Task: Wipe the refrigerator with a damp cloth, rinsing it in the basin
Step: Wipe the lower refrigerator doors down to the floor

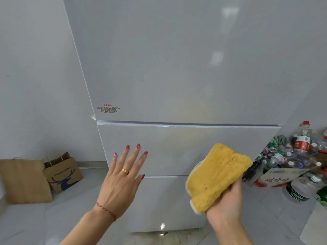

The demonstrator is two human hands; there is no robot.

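Observation:
A tall white refrigerator [177, 71] fills the middle of the view, with an upper door, a middle drawer front and a lower drawer front. A small red-and-black label [108, 109] is stuck near the upper door's bottom left corner. My right hand [228, 200] grips a folded yellow cloth [217, 175] and holds it up in front of the drawer fronts, on their right side. My left hand [122, 179] is spread with straight fingers in front of the middle drawer, holding nothing. No basin is in view.
Two brown paper bags [24, 181] [62, 172] stand on the floor against the left wall. On the right, a cardboard box [281, 175] and a heap of empty plastic bottles [300, 144] crowd the floor beside the refrigerator.

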